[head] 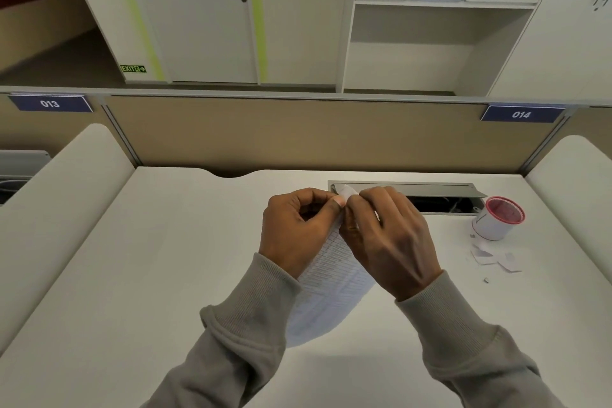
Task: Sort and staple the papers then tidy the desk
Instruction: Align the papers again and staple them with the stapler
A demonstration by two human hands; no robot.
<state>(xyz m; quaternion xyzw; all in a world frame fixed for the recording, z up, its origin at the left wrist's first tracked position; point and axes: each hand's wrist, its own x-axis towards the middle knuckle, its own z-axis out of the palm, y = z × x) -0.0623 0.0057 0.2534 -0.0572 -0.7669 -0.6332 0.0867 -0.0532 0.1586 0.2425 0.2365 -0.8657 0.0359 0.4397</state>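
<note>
My grey ribbed sleeves (251, 318) come in low. Between them hangs the printed white paper sheets (331, 288), lifted off the white desk (139, 275). My left hand (294, 228) and right hand (387, 238) both pinch the sheets' top corner, thumbs touching. Right of them lie small white paper scraps (493, 258), then a white cup with a red rim (496, 219), tipped. Beyond, the open grey cable tray (430, 190) and the beige partition (298, 132).

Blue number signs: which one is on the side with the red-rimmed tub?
The sign reading 014, at right, above the tub; 013 sits far left.
</note>
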